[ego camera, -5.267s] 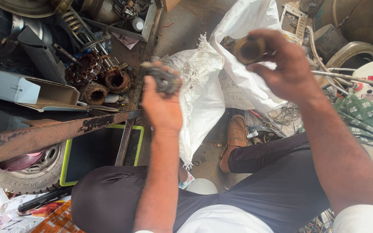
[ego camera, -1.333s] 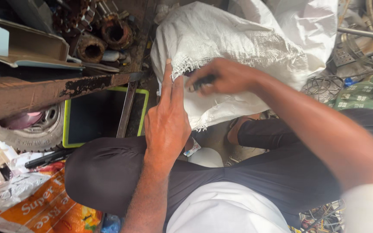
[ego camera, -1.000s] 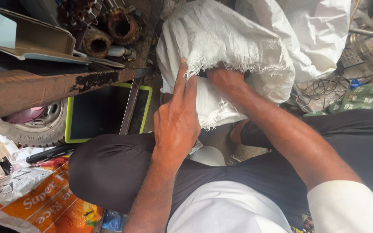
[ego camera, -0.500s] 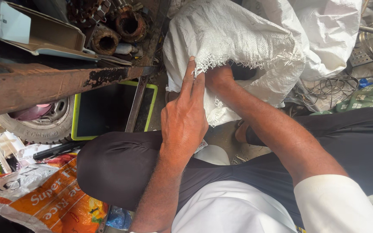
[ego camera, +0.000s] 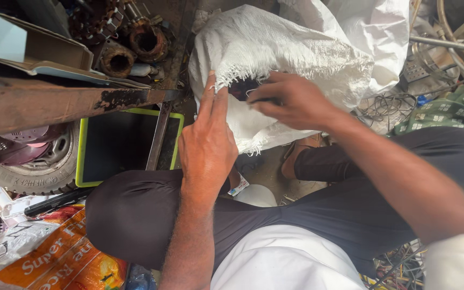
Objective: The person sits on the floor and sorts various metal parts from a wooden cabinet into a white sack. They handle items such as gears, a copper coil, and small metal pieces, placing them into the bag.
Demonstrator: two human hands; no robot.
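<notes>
Head view: dark part [ego camera: 243,90] between right-hand fingers [ego camera: 267,102].

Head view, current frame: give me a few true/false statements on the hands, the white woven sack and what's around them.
1. The left hand holds the frayed edge of the white woven sack with fingers extended. True.
2. The right hand is buried deep inside the sack, out of sight. False: it is in view at the sack's mouth, closed on a small dark object.
3. Rusty cylindrical metal parts lie on the rusty metal bench at upper left. True.
4. The tyre lies on top of the bench. False: it sits below the bench edge.
5. The flat dark panel with a lime green rim leans inside the sack. False: it is under the bench, beside the tyre.
</notes>
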